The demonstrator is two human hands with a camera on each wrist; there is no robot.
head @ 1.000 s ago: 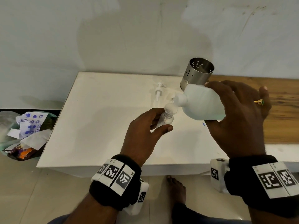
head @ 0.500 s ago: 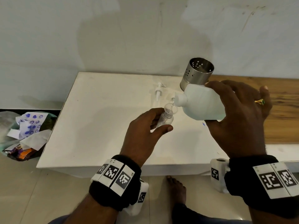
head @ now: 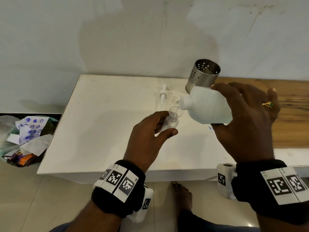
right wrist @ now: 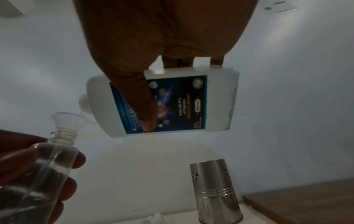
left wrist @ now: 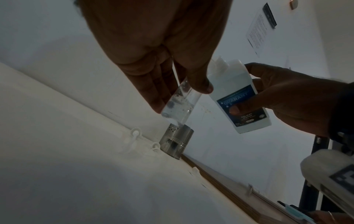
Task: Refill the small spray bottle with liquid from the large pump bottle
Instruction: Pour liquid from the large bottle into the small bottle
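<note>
Tilting nearly sideways above the white tabletop (head: 100,131), the large white plastic bottle with a blue label (head: 210,108) was gripped by the right hand (head: 247,124), thumb pressed on the label and fingers (head: 222,86) curled over its back. Its open neck hung just over a small clear funnel (right wrist: 67,119) seated in the small clear spray bottle (right wrist: 47,169), which the left hand (head: 147,136) pinched between thumb and fingers. Beyond the large bottle stood a perforated steel cylinder (head: 203,76); left of that cylinder lay a white pump head (head: 163,93).
</note>
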